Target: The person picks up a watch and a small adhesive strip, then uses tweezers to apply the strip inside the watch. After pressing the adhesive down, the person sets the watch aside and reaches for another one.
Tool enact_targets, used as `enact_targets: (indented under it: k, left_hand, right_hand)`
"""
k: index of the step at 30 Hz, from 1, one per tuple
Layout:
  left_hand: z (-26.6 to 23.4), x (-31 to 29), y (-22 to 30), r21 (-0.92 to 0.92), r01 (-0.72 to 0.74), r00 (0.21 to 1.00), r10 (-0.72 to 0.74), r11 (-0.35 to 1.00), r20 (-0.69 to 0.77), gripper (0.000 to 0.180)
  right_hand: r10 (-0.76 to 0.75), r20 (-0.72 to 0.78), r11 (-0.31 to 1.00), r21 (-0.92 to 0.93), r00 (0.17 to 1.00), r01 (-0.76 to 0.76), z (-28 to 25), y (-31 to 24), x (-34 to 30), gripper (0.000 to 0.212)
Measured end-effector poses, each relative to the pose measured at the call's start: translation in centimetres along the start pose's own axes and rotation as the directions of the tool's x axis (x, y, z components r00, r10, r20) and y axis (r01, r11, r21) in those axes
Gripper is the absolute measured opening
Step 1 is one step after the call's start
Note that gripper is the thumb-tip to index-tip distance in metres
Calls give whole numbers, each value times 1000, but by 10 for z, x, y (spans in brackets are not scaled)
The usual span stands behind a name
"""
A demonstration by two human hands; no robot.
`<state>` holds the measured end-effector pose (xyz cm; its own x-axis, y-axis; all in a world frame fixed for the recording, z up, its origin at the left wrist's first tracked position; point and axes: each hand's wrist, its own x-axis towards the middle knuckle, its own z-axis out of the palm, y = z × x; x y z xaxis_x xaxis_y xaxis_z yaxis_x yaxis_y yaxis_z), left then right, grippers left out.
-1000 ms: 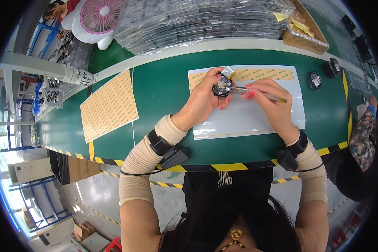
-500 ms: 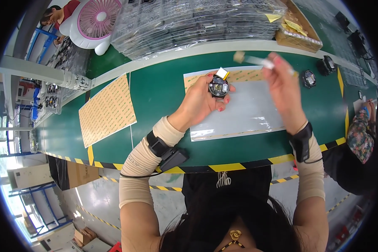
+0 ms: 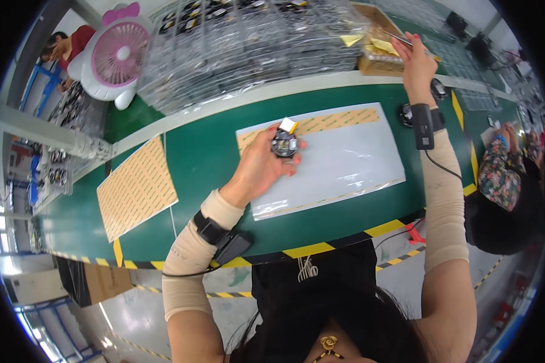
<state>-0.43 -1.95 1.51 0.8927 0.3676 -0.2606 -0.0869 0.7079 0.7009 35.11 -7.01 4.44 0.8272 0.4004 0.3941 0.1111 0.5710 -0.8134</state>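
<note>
Above the near-left part of a sheet with a tan, green-printed strip (image 3: 339, 163), my left hand (image 3: 257, 163) grips a round black smartwatch body (image 3: 283, 145). Its inner parts face up. A small silver-white battery with yellow tape (image 3: 288, 125) sticks out past its far edge, by my thumb. My right hand (image 3: 419, 66) is stretched far to the right, closed around slim metal tweezers (image 3: 397, 37). The tweezers point left over a cardboard box (image 3: 378, 65) at the back. Whether anything sits in their tips is too small to tell.
Tall stacked clear plastic trays (image 3: 242, 54) line the back beside a pink-and-white fan (image 3: 116, 57). A tan printed sheet (image 3: 138, 190) lies left on the green table. Another round black watch body (image 3: 407, 115) is near my right wrist. A co-worker in a floral sleeve (image 3: 499, 175) sits right.
My right hand has moved from above the sheet, where it held a blurred pale strip, up and away to the box. The strip no longer shows. My left hand still holds the smartwatch body.
</note>
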Motion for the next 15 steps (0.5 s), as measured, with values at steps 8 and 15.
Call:
enact_targets:
  k: [8, 15]
  left_hand:
    - [-4, -3, 3, -2, -13, 998, 13, 1000, -57, 36]
    - [2, -2, 0, 162, -4, 999, -1, 987, 32, 34]
  right_hand:
    - [-186, 266, 556, -766, 946, 324, -6, -39, -30, 27]
    - [73, 820, 856, -344, 568, 386, 74, -45, -170, 24]
